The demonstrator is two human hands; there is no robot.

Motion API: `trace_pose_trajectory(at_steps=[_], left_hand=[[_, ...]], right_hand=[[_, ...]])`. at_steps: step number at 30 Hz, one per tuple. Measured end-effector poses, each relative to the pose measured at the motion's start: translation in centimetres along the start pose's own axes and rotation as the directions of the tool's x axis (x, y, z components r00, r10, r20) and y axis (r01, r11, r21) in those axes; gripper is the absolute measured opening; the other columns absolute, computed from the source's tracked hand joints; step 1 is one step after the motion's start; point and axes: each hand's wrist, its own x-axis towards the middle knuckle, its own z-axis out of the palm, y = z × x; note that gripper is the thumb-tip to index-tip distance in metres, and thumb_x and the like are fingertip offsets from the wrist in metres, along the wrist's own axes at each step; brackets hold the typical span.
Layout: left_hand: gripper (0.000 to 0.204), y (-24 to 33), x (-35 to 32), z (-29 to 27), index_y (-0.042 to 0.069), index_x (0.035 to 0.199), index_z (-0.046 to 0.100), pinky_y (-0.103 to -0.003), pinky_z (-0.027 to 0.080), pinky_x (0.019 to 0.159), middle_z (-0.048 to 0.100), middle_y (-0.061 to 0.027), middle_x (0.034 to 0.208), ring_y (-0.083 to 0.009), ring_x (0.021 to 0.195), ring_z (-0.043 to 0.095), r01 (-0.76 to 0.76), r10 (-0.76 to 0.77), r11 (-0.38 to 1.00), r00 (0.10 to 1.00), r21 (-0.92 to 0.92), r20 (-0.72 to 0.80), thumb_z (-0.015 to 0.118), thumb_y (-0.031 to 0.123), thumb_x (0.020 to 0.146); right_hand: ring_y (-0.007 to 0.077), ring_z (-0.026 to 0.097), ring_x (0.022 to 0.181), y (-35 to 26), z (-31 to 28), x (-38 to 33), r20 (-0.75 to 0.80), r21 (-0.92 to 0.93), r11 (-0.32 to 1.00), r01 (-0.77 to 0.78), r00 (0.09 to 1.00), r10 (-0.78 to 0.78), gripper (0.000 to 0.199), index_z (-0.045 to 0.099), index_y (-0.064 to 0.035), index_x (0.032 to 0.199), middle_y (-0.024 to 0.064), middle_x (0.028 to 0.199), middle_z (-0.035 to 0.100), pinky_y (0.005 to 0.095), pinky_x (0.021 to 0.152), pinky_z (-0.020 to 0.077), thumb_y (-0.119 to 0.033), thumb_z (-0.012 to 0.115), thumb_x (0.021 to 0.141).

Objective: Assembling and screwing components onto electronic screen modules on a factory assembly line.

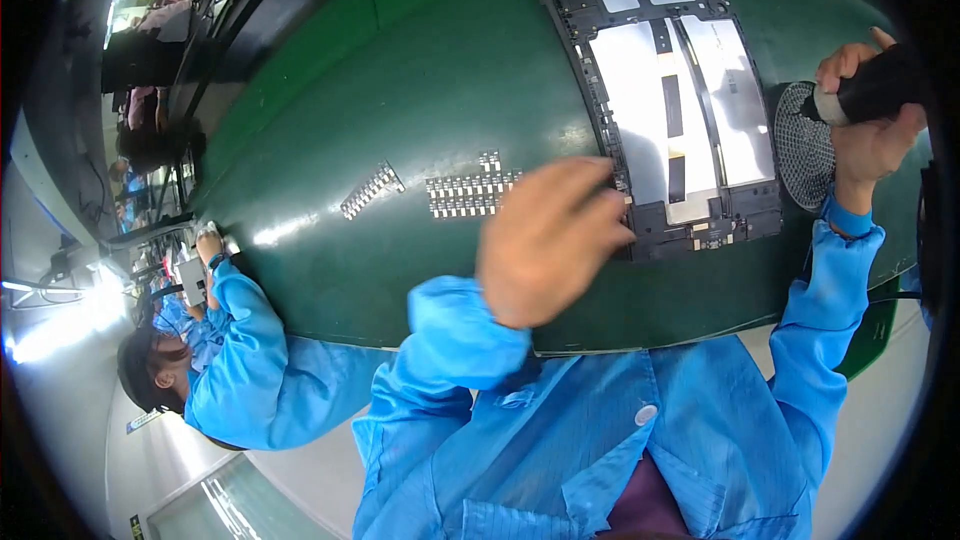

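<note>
Hands — left (548,240) on open tablet (672,105), right (868,115) gripping screwdriver (872,90)

Bright even light; glare at left edge; strong fisheye bending, dark rim; left hand (548,240) motion-blurred.

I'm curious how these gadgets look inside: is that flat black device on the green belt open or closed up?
Open: the flat black device lies cover-off, showing silver panels and small parts inside its frame.

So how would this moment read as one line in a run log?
left hand: open, on lower-left edge of open device panel | right hand: grip on black tool above round mesh disc | small part strips: on green belt
</note>
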Motion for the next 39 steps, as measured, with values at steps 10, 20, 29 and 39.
trace_pose_trajectory(at_steps=[10, 20, 29, 39], left_hand=[[0.037, -6.3, 1.3, -7.1, 0.0, 0.091, 0.065, -0.029, 0.043, 0.054, 0.055, -0.0079, 0.077, -0.0153, 0.06, 0.051, 0.548, -0.582, 0.812, 0.784, 0.198, 0.216, 0.08, 0.009, 0.058], [0.021, -7.4, 1.9, -7.3, -0.002, 0.081, 0.064, -0.019, 0.045, 0.06, 0.06, -0.0022, 0.072, -0.0069, 0.066, 0.056, 0.734, -0.658, 0.622, 0.679, -0.274, 0.324, 0.076, -0.003, 0.064], [0.017, -4.8, 0.5, -4.5, -0.001, 0.077, 0.062, -0.028, 0.044, 0.054, 0.059, -0.0081, 0.065, -0.015, 0.058, 0.058, 0.378, -0.379, 0.879, 0.924, 0.292, -0.054, 0.074, 0.0, 0.065], [0.007, -3.9, 2.9, -3.0, -0.004, 0.081, 0.064, -0.021, 0.049, 0.064, 0.064, -0.0066, 0.078, -0.011, 0.07, 0.06, 0.519, -0.522, 0.743, 0.845, -0.422, 0.119, 0.067, -0.004, 0.075]], right_hand=[[0.0188, 0.053, 0.072, 0.0, 1.1, 0.9, 0.052, -0.02, 0.999, 0.039, 0.998, -0.038, 0.072, 0.039, -0.0003, 0.124, 0.0109, 0.086, 0.051, 0.0344, 0.067, 0.0437, -0.061, 0.026, 0.088], [0.0181, 0.053, 0.067, 0.1, 1.5, -0.1, 0.052, 0.024, 0.999, -0.031, 0.998, 0.029, 0.075, 0.039, -0.0015, 0.122, 0.0091, 0.081, 0.052, 0.03, 0.057, 0.0433, -0.066, 0.033, 0.085], [0.0189, 0.054, 0.061, -0.5, 2.1, 0.5, -0.038, 0.068, 0.996, 0.064, 0.997, -0.061, 0.073, 0.041, -0.0005, 0.118, 0.0101, 0.076, 0.054, 0.032, 0.055, 0.0452, -0.065, 0.029, 0.086], [0.02, 0.054, 0.062, -4.4, 1.2, 0.2, 0.046, 0.07, 0.988, 0.14, 0.989, -0.143, 0.084, 0.03, 0.0012, 0.13, 0.0108, 0.08, 0.052, 0.0367, 0.058, 0.0452, -0.069, 0.022, 0.085]])
